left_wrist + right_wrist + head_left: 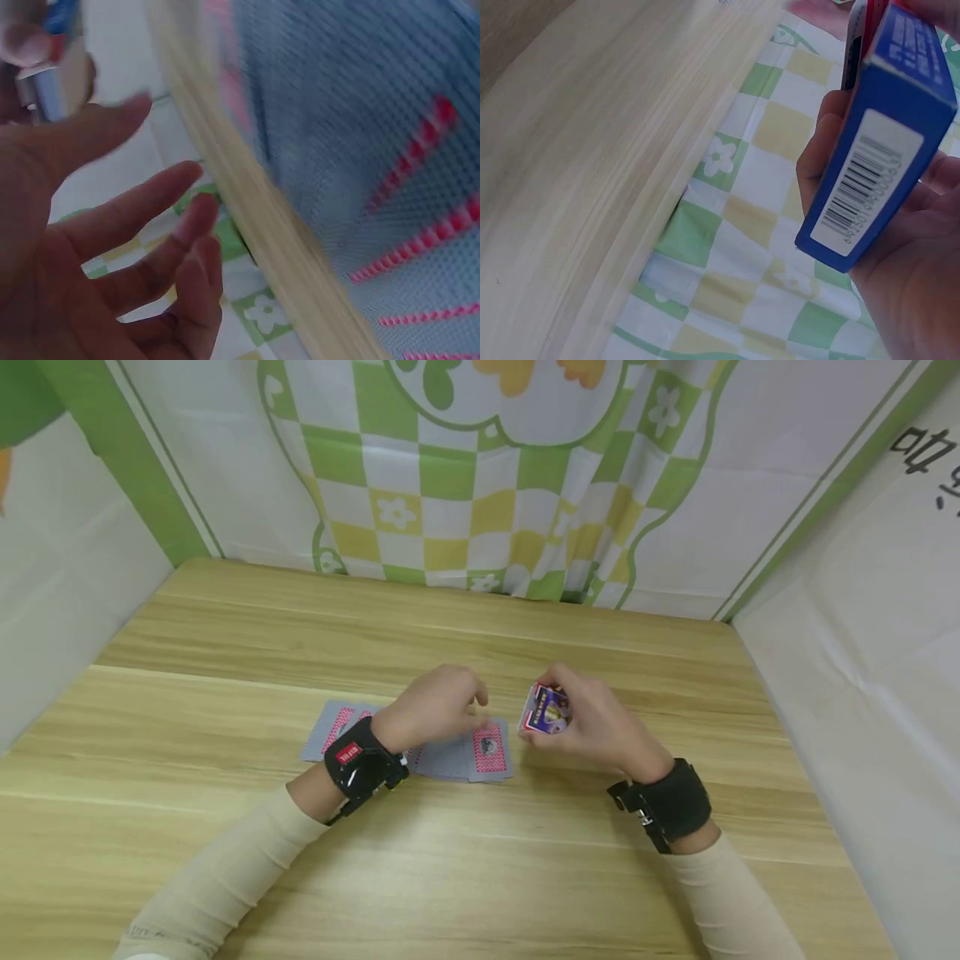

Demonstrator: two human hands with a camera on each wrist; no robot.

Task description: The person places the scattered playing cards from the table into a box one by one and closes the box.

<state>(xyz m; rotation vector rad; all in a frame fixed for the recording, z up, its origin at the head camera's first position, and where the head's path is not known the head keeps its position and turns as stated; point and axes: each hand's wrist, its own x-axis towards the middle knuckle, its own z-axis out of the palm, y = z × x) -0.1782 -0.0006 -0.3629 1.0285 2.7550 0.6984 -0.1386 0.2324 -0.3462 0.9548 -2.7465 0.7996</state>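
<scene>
A spread of playing cards (491, 750) lies on the table, their backs patterned red with grey edges; the left wrist view shows the cards (375, 135) close up and blurred. Over the cards is my left hand (435, 706), its fingers (142, 206) loosely bent with nothing between them. To the right of the spread, my right hand (592, 718) grips a small card box (547, 710) between thumb and fingers. Blue with a white barcode label, the card box (877, 150) tilts in the right wrist view. Its opening and contents cannot be made out.
The wooden table (450, 868) carries the cards under both forearms. A green, yellow and white checked cloth (472, 485) hangs along the far edge. White sheets stand at the left and right sides.
</scene>
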